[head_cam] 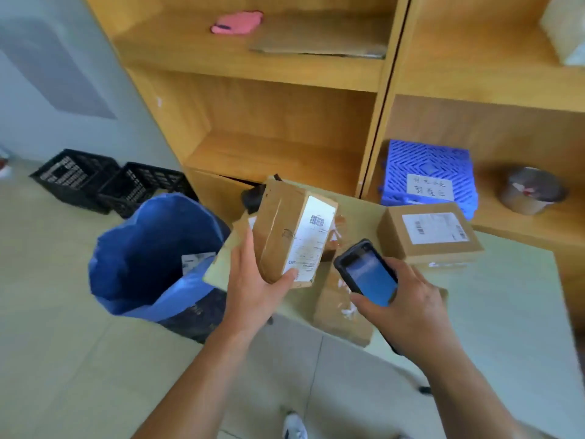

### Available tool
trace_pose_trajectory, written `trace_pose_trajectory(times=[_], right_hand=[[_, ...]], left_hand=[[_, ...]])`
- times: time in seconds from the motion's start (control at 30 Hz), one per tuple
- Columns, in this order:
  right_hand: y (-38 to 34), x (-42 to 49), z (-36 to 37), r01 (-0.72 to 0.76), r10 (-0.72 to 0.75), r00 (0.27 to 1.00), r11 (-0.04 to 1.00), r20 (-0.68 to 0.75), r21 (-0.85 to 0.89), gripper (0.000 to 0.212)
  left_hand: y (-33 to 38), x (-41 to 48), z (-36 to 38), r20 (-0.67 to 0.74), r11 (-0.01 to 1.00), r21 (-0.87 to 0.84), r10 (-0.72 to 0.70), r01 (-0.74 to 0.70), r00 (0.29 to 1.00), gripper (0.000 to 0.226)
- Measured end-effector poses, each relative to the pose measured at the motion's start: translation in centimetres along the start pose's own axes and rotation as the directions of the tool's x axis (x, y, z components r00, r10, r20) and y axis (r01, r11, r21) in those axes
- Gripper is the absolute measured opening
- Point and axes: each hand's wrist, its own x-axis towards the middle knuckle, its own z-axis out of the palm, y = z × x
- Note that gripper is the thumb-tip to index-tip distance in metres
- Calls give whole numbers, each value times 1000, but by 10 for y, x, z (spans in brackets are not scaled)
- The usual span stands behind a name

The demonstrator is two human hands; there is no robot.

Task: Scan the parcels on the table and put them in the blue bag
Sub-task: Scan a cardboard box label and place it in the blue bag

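My left hand grips a brown cardboard parcel above the table's left end, its white barcode label turned up and to the right. A black handheld scanner with a lit blue screen sits in my right hand, its top aimed toward that label. Two more brown parcels rest on the table: one with a white label at the back right, one partly hidden under my right hand. The blue bag stands open on the floor left of the table, with a labelled parcel inside.
The pale table stands against wooden shelves. A blue plastic crate and a grey tape roll sit on the right shelf. Two black crates stand on the floor behind the bag. A shoe shows below.
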Motion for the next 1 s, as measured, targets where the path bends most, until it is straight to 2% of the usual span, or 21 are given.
trace_pose_trajectory(times=[0.13,0.23,0.33,0.4,0.57,0.7,0.77,0.9,1.0], right_hand=[[-85,4,54,183,-182,981,983,67,-2,83],[-136,10,95,327,-327,936,945,128,23,80],[-180,14,140,414,-419,878,908,234,70,72],[-201,18,169,452,-459,840,887,289,93,67],[-247,41,235,498,-508,759,856,407,139,64],[-288,81,280,511,-510,714,848,479,141,58],[-310,104,299,516,-512,711,845,482,136,65],[-348,149,330,505,-504,718,852,479,140,61],[-367,174,346,520,-480,741,853,469,51,68]], left_hand=[[-59,-5,-87,-157,989,-29,-149,146,976,117],[-105,-17,-135,-273,959,-110,-283,262,920,112],[-146,-33,-172,-321,907,-226,-413,355,852,101],[-164,-38,-189,-341,889,-242,-452,387,824,94],[-205,-13,-224,-394,844,-268,-536,465,746,84],[-235,25,-252,-403,812,-262,-583,521,706,84],[-253,48,-268,-398,793,-248,-607,557,688,82],[-288,94,-296,-408,761,-225,-641,609,651,79],[-312,122,-301,-390,738,-235,-668,632,634,79]])
